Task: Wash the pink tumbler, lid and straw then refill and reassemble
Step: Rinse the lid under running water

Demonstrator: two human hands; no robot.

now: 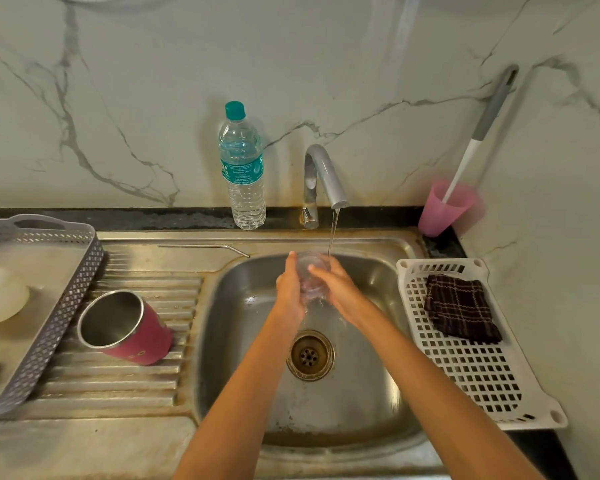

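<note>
Both hands meet over the sink, under the thin stream from the tap: the left hand and the right hand clasp the clear lid between them, fingers wrapped against its sides, though blur hides the exact finger placement. The lid looks like light, stiff plastic, and wet as it is, probably slippery, so a hold across its rim with 2 hands seems safer than a pinch on the flat face. The pink tumbler lies on its side on the drainboard, mouth toward the camera; its steel wall suggests a rigid, fairly weighty body that could roll on the ridges, best taken around the barrel. The metal straw rests on the ledge behind the basin, thin, hard and likely to slide, so pinching near its middle seems wise. A water bottle stands by the tap for refilling.
</note>
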